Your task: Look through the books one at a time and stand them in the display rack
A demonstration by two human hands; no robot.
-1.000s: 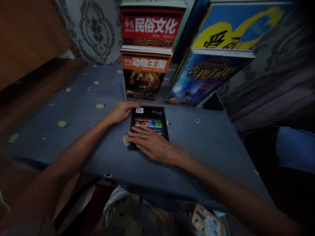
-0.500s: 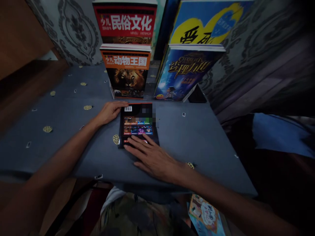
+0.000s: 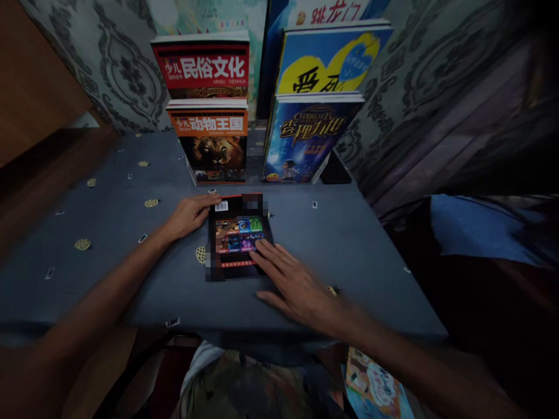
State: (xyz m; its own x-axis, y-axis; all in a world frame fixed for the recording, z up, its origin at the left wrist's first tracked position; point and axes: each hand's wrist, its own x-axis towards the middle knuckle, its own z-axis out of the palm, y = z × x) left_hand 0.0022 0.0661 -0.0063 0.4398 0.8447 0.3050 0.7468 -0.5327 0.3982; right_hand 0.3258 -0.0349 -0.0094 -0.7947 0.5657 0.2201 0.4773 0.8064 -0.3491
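A black book (image 3: 238,256) lies flat on the tablecloth, its back cover up, with a barcode at the top left and rows of small coloured pictures. Against its upper left corner rests my left hand (image 3: 190,216), fingers stretched towards the top edge. My right hand (image 3: 290,279) lies on the lower right part of the cover, fingers extended and the thumb held apart over the cloth. Neither hand grasps anything. Parts of the book are blurred into blocks.
Behind the book stand a lion-cover book (image 3: 216,145), a red book (image 3: 209,67), a dark blue book (image 3: 301,139) and a blue-yellow book (image 3: 327,58). A black object (image 3: 335,170) sits beside them. Below the table's right front edge (image 3: 432,326) lies another colourful book (image 3: 378,384).
My right hand has slid to the right across the cover, showing more of its lower part. My left hand stays at the upper left corner. The view has tilted up a little.
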